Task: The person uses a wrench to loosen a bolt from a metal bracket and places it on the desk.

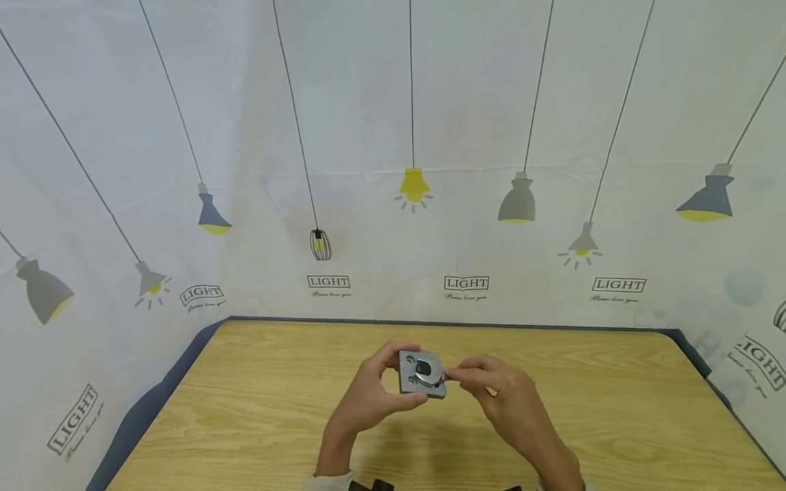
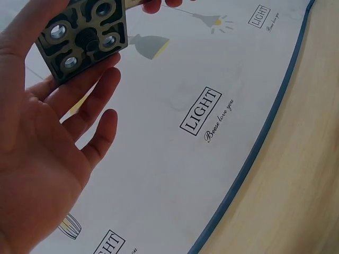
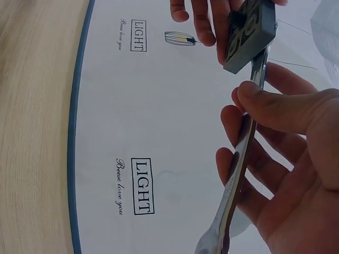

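Between thumb and fingers, my left hand (image 1: 368,394) holds a small square grey plate (image 1: 404,376) by its edges, above the table. The left wrist view shows the back of the plate (image 2: 79,41), with round holes near its corners and a dark threaded part in the middle. My right hand (image 1: 506,399) pinches a silver wrench (image 3: 241,153) along its handle. One end of the wrench lies against the plate's front, its open jaw around a dark piece at the centre. The handle's other end points away from the plate in the right wrist view.
Below both hands is a wood-grain table (image 1: 264,409) with a dark blue edging (image 1: 147,409). A white sheet (image 1: 368,102) printed with hanging lamps and the word LIGHT stands behind and at both sides.
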`<state>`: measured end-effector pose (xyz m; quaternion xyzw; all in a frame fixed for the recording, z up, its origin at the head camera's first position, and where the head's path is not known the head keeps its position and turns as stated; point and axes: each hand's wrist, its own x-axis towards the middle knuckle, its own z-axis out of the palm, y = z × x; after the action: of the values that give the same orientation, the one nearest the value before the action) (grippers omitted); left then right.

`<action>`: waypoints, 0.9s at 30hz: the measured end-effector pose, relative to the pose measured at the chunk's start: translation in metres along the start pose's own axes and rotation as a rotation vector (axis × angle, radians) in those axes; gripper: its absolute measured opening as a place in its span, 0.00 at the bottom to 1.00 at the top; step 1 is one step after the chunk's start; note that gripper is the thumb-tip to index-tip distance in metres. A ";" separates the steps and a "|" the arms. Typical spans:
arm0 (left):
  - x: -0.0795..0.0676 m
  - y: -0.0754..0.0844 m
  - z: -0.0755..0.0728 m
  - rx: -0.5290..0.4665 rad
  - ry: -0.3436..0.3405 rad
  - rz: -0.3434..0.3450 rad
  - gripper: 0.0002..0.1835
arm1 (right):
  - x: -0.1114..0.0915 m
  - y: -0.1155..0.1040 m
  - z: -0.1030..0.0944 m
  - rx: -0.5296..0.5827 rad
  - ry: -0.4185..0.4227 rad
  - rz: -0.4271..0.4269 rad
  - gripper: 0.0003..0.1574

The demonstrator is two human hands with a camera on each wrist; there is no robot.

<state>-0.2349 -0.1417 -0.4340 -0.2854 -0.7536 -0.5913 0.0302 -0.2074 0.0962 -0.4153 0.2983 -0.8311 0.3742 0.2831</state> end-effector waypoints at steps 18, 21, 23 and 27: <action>0.001 0.000 -0.003 0.127 0.191 -0.064 0.35 | -0.006 0.027 -0.008 -0.148 0.158 0.250 0.28; 0.001 0.000 -0.002 0.126 0.179 -0.050 0.34 | -0.011 0.038 -0.011 -0.187 0.201 0.378 0.28; 0.002 -0.001 -0.002 0.131 0.175 -0.043 0.34 | -0.014 0.045 -0.012 -0.213 0.221 0.450 0.28; 0.001 0.000 -0.002 0.136 0.179 -0.043 0.34 | -0.018 0.056 -0.014 -0.252 0.204 0.583 0.30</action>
<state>-0.2366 -0.1428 -0.4328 -0.2128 -0.7922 -0.5624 0.1039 -0.2317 0.1429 -0.4458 -0.0283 -0.8887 0.3616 0.2805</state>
